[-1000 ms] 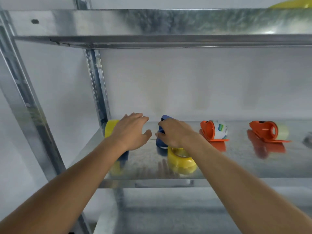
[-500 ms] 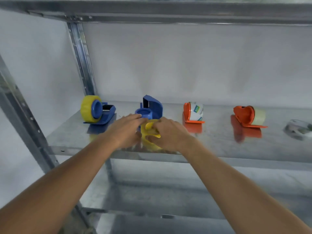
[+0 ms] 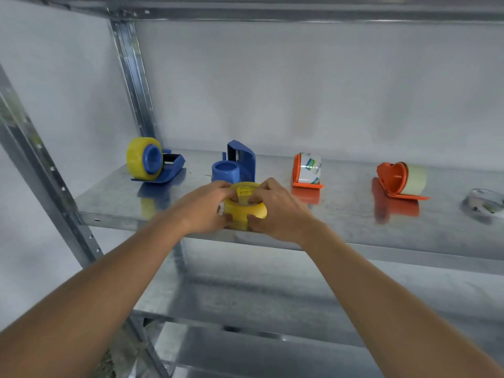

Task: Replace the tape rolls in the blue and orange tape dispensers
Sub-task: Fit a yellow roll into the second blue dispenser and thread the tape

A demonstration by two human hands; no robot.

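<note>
Both hands meet at the front edge of a galvanised steel shelf with a dull mottled sheen. The left hand and the right hand each curl their fingers round a glossy translucent yellow roll of packing tape, thumbs against its outer wall and fingertips hooked into its core, where a yellow printed label shows. The roll is held between them at the shelf's front lip, just in front of the empty blue dispenser.

Four moulded plastic tape dispensers stand in a row behind it: two blue, two orange. The far-left blue plastic dispenser carries one yellow tape roll on its round hub. The empty blue plastic dispenser shows a bare cylindrical hub and an upright hooded guard. The nearer orange plastic dispenser holds a white roll with a printed label. The far orange plastic dispenser holds a pale, matte cream roll. A clear, shiny tape roll lies flat at the right end, blurred
</note>
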